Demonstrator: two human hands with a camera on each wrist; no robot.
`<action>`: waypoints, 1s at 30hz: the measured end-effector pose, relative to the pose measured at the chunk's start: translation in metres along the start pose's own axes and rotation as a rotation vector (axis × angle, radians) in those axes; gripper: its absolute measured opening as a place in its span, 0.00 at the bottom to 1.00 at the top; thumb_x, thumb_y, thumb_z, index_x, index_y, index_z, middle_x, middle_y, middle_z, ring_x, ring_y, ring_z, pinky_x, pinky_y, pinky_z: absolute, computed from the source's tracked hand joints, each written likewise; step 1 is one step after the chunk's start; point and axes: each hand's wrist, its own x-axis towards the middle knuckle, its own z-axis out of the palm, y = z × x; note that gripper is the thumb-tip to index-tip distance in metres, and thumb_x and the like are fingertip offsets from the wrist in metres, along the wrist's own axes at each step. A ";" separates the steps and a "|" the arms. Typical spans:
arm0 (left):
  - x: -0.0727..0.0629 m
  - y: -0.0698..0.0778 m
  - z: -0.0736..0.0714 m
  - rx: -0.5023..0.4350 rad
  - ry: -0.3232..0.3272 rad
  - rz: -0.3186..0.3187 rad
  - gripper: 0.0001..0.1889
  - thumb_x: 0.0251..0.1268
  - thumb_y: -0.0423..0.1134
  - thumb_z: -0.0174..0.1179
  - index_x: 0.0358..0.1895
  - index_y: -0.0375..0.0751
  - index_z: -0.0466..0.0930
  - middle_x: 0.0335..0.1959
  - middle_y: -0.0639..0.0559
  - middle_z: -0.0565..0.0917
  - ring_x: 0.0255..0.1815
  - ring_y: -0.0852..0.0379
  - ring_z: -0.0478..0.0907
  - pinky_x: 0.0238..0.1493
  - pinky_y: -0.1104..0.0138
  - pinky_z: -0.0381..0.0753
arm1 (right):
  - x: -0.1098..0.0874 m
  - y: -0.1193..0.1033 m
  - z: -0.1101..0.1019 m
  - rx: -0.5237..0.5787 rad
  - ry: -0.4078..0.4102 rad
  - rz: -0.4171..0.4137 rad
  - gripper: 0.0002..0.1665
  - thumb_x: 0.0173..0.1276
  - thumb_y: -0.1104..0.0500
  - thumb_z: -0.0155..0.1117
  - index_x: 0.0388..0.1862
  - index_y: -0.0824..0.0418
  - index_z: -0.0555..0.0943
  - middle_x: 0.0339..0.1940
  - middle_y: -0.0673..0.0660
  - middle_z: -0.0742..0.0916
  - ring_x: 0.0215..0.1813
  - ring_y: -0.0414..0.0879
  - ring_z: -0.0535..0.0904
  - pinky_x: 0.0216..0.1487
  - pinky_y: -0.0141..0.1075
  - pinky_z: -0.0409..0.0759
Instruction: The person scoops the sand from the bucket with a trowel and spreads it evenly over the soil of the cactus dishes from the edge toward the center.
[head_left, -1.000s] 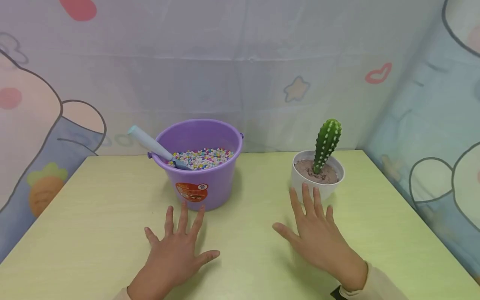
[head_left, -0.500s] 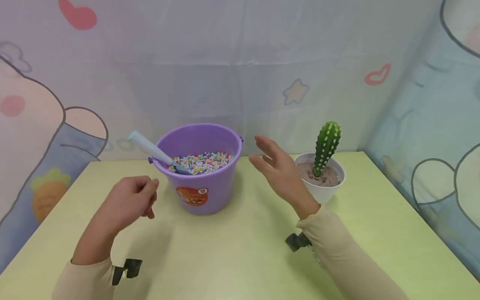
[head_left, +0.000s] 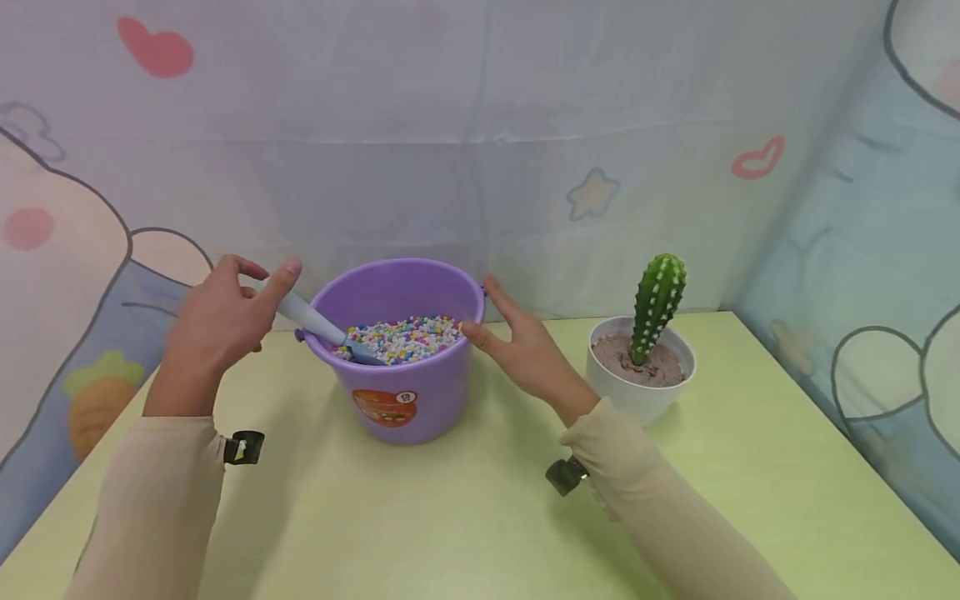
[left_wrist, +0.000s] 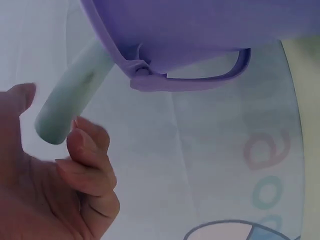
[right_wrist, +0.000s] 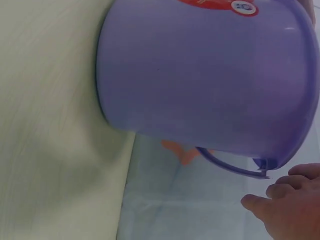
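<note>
A purple bucket (head_left: pixel 442 396) stands upright on the table, partly filled with small multicoloured beads (head_left: pixel 408 336). A pale blue shovel leans over its left rim, blade in the beads, handle (head_left: pixel 303 317) sticking out to the left. My left hand (head_left: pixel 213 325) is around the handle's end; in the left wrist view the thumb stays apart from the handle (left_wrist: pixel 75 97), while the loosely bent fingertips come right up to it. My right hand (head_left: pixel 534 358) has its thumb at the bucket's right rim and its fingers extended beside it. The right wrist view shows the bucket's lowered carry handle (right_wrist: pixel 232 166) near the fingers.
A white pot (head_left: pixel 637 396) with a green cactus (head_left: pixel 658 304) in brown soil stands to the right, just beyond my right forearm. A printed cloth (head_left: pixel 525 167) hangs along the back of the pale yellow table (head_left: pixel 420 525).
Both hands have lifted from spread palms over the front of the table. The left moved up to the shovel's handle, the right to the bucket's right rim. Bucket, shovel and cactus stay in place.
</note>
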 end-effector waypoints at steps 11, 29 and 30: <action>0.002 0.025 0.002 0.002 -0.098 0.181 0.22 0.71 0.55 0.56 0.44 0.36 0.69 0.19 0.47 0.84 0.21 0.52 0.84 0.25 0.62 0.79 | 0.002 0.011 0.013 0.000 -0.041 -0.028 0.55 0.66 0.29 0.57 0.81 0.51 0.47 0.79 0.39 0.46 0.78 0.42 0.41 0.75 0.47 0.45; 0.016 0.034 0.003 0.026 -0.109 0.233 0.16 0.76 0.48 0.50 0.42 0.35 0.68 0.18 0.44 0.81 0.20 0.50 0.83 0.26 0.61 0.74 | -0.004 0.007 0.014 -0.020 -0.121 -0.122 0.60 0.65 0.24 0.49 0.81 0.55 0.40 0.80 0.44 0.40 0.78 0.40 0.34 0.76 0.48 0.40; 0.016 0.030 0.006 -0.024 -0.097 0.213 0.17 0.76 0.48 0.50 0.43 0.34 0.68 0.20 0.41 0.83 0.22 0.49 0.85 0.26 0.63 0.75 | -0.005 0.006 0.015 -0.016 -0.123 -0.126 0.60 0.65 0.23 0.48 0.81 0.56 0.40 0.80 0.45 0.40 0.78 0.40 0.34 0.76 0.47 0.40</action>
